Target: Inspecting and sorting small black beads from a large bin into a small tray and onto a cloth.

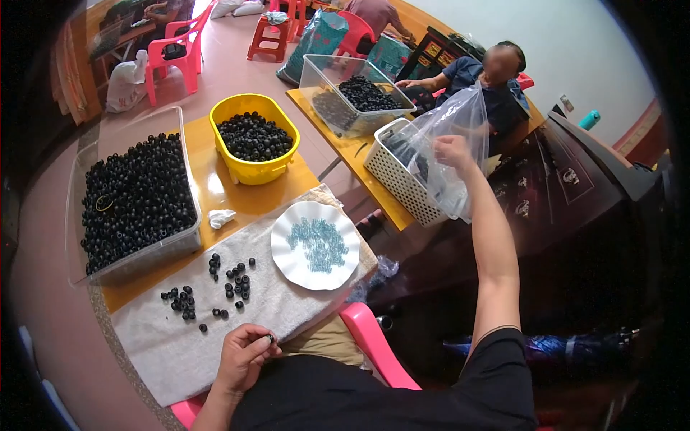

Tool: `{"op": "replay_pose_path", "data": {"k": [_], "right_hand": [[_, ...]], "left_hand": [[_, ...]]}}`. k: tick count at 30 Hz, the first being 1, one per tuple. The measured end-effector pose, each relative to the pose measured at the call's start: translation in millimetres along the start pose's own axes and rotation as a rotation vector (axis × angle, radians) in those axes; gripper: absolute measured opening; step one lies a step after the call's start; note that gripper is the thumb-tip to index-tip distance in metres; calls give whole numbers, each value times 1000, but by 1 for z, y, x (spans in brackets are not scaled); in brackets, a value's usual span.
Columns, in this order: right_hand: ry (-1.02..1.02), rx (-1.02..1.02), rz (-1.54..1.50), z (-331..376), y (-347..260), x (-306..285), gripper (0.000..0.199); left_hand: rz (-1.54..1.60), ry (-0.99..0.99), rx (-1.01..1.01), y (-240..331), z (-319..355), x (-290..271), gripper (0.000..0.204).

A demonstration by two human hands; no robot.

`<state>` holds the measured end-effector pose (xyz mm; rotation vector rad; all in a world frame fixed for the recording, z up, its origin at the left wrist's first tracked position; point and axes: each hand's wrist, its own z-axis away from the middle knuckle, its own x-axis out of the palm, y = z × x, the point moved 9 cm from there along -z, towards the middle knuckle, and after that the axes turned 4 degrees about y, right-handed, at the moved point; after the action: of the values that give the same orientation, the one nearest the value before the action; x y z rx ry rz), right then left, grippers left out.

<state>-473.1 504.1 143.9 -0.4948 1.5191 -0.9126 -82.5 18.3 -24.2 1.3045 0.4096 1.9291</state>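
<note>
My left hand point(246, 357) is closed near my lap at the front edge of the table. Between its thumb and forefinger is a small black ring-shaped piece point(271, 338). My right arm reaches far out to the right. At its end my right hand point(454, 152) is closed, fingertips pinched, against a clear plastic bag point(463, 118); whatever the fingertips hold is hidden. The bag lines a white perforated basket point(402, 188) with dark pieces inside. Loose black ring-shaped pieces point(239, 281) lie scattered on a pale towel point(158, 352) in front of me.
On the towel is a white scalloped plate point(282, 260) of small bluish clear pieces point(316, 246). Behind stand a yellow tub point(260, 172) and a clear bin point(144, 260), both holding black pieces. Another clear bin point(316, 72) is beside the basket. A person point(467, 79) sits beyond; crumpled tissue point(221, 218) lies nearby.
</note>
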Motion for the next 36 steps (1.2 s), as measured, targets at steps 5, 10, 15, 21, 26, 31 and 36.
{"op": "replay_pose_path", "data": {"k": [5, 10, 15, 21, 26, 31, 36], "right_hand": [[96, -176, -203, 3, -37, -34, 21], [196, -313, -310, 23, -75, -49, 20], [665, -454, -154, 55, -104, -102, 21], [699, -303, -304, 89, -111, -120, 25], [698, -343, -329, 98, -110, -125, 25], [728, -515, -66, 113, -128, -109, 23], [786, -594, 85, 127, -115, -108, 22]], "left_hand": [[5, -27, -15, -3, -2, 4, 14], [-6, -25, -16, -3, 1, 3, 14], [5, -41, -13, -5, -1, 4, 15], [-13, -36, -20, -5, -1, 4, 14], [-9, -39, -17, -6, -2, 5, 14], [2, -46, -12, -6, -2, 5, 14], [3, -49, -26, -7, -1, 6, 16]]}}
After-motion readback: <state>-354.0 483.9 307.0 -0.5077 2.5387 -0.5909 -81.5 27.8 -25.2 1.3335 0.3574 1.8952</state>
